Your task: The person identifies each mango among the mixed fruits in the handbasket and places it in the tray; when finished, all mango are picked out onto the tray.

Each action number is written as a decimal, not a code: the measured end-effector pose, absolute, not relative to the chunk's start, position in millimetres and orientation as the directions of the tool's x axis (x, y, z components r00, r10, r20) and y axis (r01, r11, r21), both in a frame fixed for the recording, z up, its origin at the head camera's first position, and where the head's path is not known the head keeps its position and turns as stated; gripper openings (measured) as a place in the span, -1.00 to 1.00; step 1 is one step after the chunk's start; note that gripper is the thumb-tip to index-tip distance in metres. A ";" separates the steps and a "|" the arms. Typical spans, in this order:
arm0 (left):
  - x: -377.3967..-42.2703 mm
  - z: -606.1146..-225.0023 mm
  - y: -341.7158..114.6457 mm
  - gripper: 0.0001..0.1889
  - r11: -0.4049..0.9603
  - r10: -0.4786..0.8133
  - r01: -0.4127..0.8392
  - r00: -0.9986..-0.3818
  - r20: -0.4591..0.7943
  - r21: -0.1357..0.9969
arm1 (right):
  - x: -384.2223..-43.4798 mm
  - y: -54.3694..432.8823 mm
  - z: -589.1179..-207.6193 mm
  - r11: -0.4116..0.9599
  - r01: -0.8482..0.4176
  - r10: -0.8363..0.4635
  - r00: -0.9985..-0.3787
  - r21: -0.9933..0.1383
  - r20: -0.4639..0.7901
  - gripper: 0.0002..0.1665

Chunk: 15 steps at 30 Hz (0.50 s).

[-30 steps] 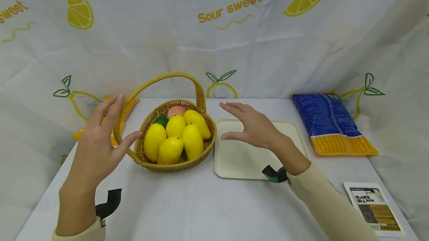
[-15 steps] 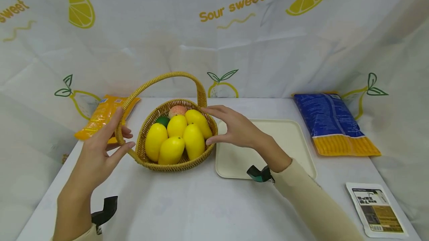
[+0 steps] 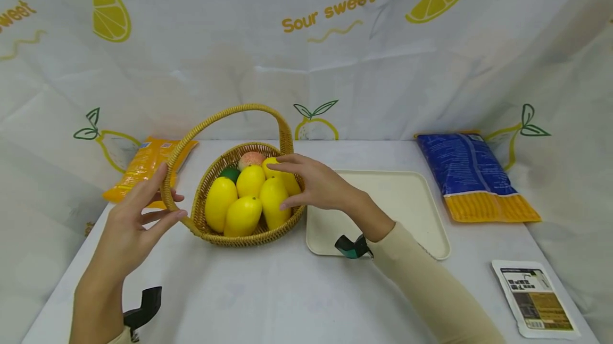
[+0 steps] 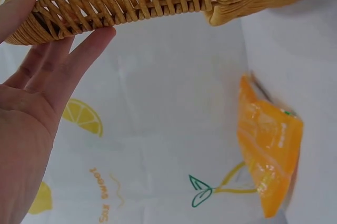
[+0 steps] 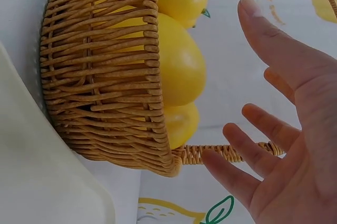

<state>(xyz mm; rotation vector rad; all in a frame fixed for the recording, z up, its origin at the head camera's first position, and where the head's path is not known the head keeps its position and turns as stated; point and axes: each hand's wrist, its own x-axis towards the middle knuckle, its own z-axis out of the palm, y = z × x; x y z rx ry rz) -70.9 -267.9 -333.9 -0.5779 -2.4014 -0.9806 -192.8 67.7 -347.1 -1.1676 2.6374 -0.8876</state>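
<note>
Upright on the table stands a wicker basket (image 3: 254, 238) with a tall arched handle, holding several yellow mangoes (image 3: 243, 216), a pinkish peach-like fruit (image 3: 251, 160) and a green fruit (image 3: 230, 174). My left hand (image 3: 125, 224) is at the handle's left side; in the left wrist view the handle (image 4: 105, 2) passes between thumb and fairly straight fingers, with fingertips touching its underside. Over the basket's right side my right hand (image 3: 322, 182) hovers, thumb and fingers spread. In the right wrist view nothing lies between its fingers, and the mangoes (image 5: 181, 60) are beside it.
A cream tray (image 3: 378, 227) lies right of the basket, under the right forearm. Behind the left hand is an orange packet (image 3: 143, 166). A blue and yellow bag (image 3: 474, 174) sits at the back right; a white labelled packet (image 3: 536, 299) is front right.
My right hand has moved left from above the tray to over the basket's right side. My left hand has lowered slightly and come to the handle. Basket and fruit stay put.
</note>
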 end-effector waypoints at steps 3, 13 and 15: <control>-70.7 -335.0 -268.0 0.13 0.654 0.194 0.541 -0.795 0.574 0.529 | -192.8 63.4 -349.6 0.551 -0.624 -0.711 -0.699 -0.554 0.081 -0.09; -72.3 -337.6 -269.1 0.11 0.655 0.191 0.553 -0.780 0.596 0.515 | -194.7 54.4 -365.4 0.555 -0.613 -0.721 -0.692 -0.562 0.043 -0.12; -72.5 -337.7 -269.2 0.11 0.653 0.185 0.547 -0.786 0.589 0.524 | -195.6 53.2 -367.6 0.556 -0.611 -0.721 -0.692 -0.564 0.040 -0.12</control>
